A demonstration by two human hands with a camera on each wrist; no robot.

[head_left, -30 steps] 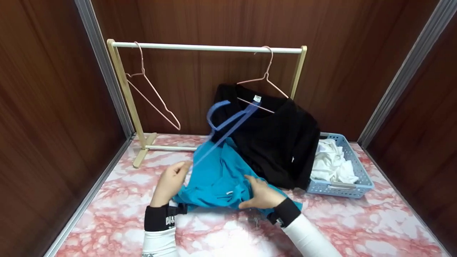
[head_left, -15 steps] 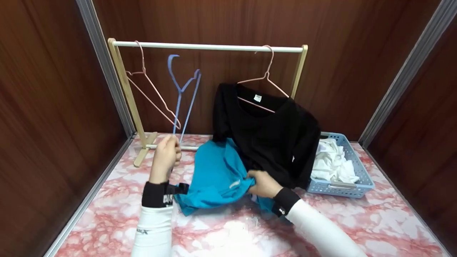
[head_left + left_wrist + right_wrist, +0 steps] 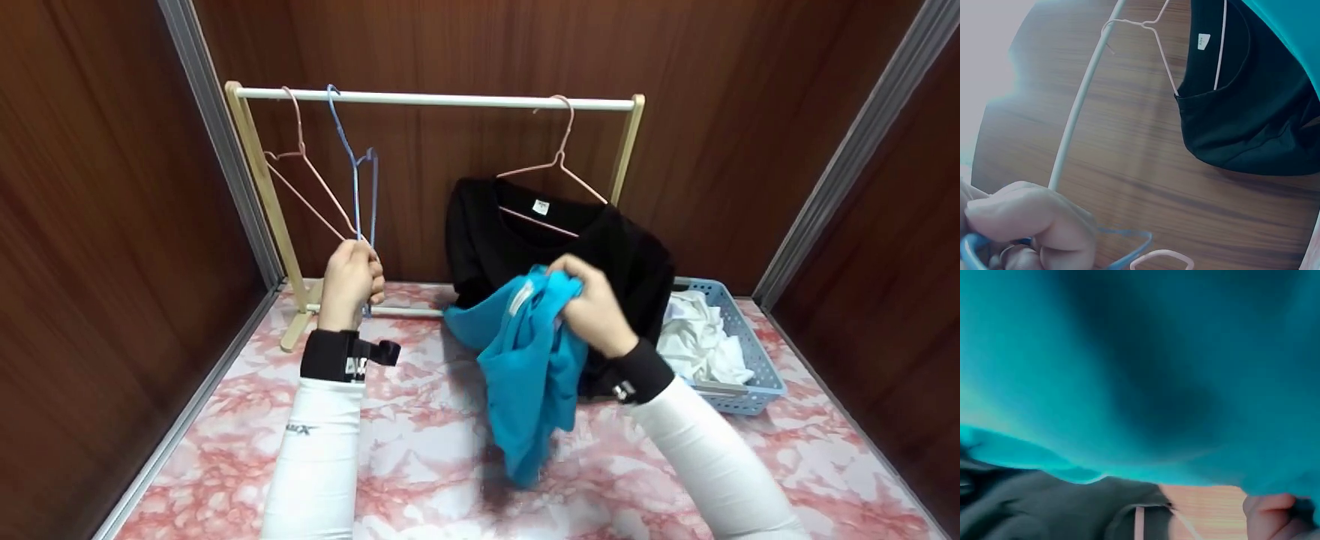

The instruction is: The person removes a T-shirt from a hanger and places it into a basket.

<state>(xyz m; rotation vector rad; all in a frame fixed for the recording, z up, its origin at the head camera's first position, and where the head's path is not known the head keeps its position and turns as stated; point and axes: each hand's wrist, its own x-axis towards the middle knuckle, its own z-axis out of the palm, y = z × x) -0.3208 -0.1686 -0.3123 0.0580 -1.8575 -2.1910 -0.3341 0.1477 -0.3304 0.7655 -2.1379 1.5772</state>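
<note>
My left hand (image 3: 352, 279) grips the lower end of a blue clothes hanger (image 3: 355, 195), held upright on the left. The hanger's hook overlaps the white rail in the head view; whether it touches the rail I cannot tell. In the left wrist view, curled fingers (image 3: 1044, 225) wrap the blue hanger. My right hand (image 3: 598, 309) bunches up a teal garment (image 3: 525, 367) by the part near its white label, and the cloth dangles above the table. That cloth fills most of the right wrist view, blurred.
The clothes rack (image 3: 450, 98) stands at the back. A pink hanger (image 3: 322, 187) hangs at its left; another (image 3: 561, 154) bears a black top (image 3: 622, 255) at its right. A light blue basket (image 3: 765, 367) with white cloth (image 3: 697, 341) sits right, on the marbled table (image 3: 240, 450).
My left hand raised the blue hanger from over the teal garment to the rail's height on the left. My right hand took hold of the garment and lifted it off the table.
</note>
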